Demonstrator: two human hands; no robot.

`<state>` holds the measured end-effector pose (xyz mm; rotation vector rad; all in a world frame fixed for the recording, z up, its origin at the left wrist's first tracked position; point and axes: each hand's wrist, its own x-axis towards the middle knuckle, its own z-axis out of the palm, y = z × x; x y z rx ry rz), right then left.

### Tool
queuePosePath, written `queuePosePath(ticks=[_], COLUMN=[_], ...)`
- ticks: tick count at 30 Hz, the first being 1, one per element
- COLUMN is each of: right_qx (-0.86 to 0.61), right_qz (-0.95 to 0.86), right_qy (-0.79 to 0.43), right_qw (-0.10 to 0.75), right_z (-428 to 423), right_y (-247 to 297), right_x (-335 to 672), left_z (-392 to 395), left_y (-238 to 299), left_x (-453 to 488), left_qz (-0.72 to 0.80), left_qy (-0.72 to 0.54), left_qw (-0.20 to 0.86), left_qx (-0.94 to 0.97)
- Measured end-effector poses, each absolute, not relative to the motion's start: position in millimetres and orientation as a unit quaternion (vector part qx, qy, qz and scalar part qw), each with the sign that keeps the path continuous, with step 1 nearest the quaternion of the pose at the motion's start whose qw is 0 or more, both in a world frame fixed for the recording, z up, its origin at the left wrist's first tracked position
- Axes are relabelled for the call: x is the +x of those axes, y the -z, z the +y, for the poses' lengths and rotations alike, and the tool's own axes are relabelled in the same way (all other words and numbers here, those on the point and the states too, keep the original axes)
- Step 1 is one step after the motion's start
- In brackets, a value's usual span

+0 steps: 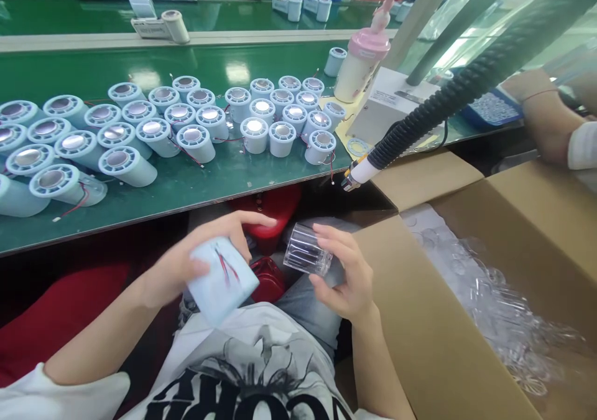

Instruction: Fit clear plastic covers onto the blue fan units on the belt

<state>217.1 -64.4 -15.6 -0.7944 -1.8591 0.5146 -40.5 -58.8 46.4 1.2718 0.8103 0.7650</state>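
My left hand (196, 258) is closed round a pale blue cylinder (222, 286) with red and black wires hanging from it, held over my lap below the table edge. My right hand (345, 270) grips a clear plastic cup-shaped part (303, 251) by its side, a little to the right of the blue cylinder. The two parts are close together but apart.
Many pale blue cylinders (196, 141) with mirrored tops stand on the green table (196, 190). An open cardboard box (420, 320) of clear plastic parts (504, 308) sits at my right. A black corrugated hose (448, 96) hangs over the table edge beside a pink bottle (361, 65). Another person's arm (545, 118) is at far right.
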Motion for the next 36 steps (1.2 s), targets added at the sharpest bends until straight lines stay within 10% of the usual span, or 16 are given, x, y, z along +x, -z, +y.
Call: queuePosePath(ticks=[10, 16, 36], right_qx=[-0.335, -0.362, -0.501], right_qz=[-0.807, -0.745, -0.684], right_qy=[-0.099, -0.115, -0.012], right_qw=[0.476, 0.549, 0.530], right_z=[-65.5, -67.7, -8.7], right_y=[18.0, 20.2, 40.4], right_x=[210.3, 215.2, 229.0], left_z=[-83.6, -87.0, -71.1], left_y=[-46.3, -46.7, -15.5], left_x=[-10.5, -34.5, -20.9], left_qz=[0.371, 0.483, 0.487], left_qy=[-0.110, -0.180, -0.261], left_qw=[0.387, 0.330, 0.500], left_qx=[0.837, 0.791, 0.667])
